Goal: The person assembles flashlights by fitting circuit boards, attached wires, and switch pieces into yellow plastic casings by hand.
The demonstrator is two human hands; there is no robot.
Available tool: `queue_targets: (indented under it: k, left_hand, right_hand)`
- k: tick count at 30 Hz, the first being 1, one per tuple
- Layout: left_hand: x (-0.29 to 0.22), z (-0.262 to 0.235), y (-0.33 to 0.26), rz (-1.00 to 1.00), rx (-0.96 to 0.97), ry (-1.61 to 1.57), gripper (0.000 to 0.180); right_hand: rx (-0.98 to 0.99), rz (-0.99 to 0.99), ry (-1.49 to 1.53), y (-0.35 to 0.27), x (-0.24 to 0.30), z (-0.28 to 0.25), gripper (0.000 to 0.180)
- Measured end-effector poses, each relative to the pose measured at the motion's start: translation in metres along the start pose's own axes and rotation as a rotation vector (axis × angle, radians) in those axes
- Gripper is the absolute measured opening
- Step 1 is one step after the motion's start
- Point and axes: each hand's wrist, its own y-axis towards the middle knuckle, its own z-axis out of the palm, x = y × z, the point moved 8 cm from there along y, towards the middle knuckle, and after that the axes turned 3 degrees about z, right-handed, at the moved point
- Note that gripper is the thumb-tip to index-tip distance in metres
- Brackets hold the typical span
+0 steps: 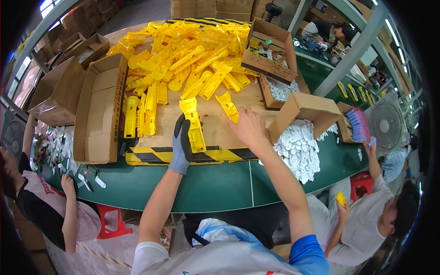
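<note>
My left hand (pixel 181 145), in a grey and black glove, is closed around a long yellow plastic housing (pixel 194 126). The housing is tilted nearly upright, its hollow, ribbed inside showing. My bare right hand (pixel 250 130) grips the lower end of a second yellow plastic shell (pixel 227 107), to the right of the first and apart from it. Both are over the front part of a wooden board (pixel 172 121). Beyond them spreads a large heap of similar yellow shells (pixel 188 57). Several more shells (pixel 131 120) lie side by side at the board's left.
Yellow-black striped tape (pixel 151 158) marks the board's front edge on a green table (pixel 211 185). An open cardboard box (pixel 94 114) stands left. At right are a tilted box (pixel 270 68), another carton (pixel 305 107) and white pieces (pixel 298 153). Co-workers sit on both sides.
</note>
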Motion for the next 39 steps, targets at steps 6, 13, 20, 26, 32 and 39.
queue_targets:
  k: [6,13,20,26,32,39]
  left_hand:
    - [0.017,0.000,0.001,-0.054,0.004,-0.317,0.046]
    - [0.005,0.044,-0.016,-0.167,0.115,-0.284,0.046]
    - [0.048,0.029,-0.024,-0.447,0.303,-0.468,0.054]
    - [0.057,0.039,-0.013,-0.251,0.185,-0.322,0.040]
    - [0.031,0.027,-0.018,-0.200,0.337,-0.359,0.038]
    - [0.029,0.041,-0.023,-0.502,0.481,-0.631,0.036]
  right_hand:
    - [0.007,0.158,0.061,-0.034,-0.017,0.018,0.051]
    - [-0.332,0.256,0.076,-0.042,-0.042,0.004,0.052]
    - [-0.378,-0.043,0.553,-0.085,-0.040,-0.008,0.020]
    - [-0.140,-0.100,0.798,-0.124,0.042,-0.019,0.012]
    - [0.142,-0.956,0.768,-0.176,0.319,-0.024,0.024]
    - [0.188,-1.014,0.418,-0.177,0.487,0.078,0.070]
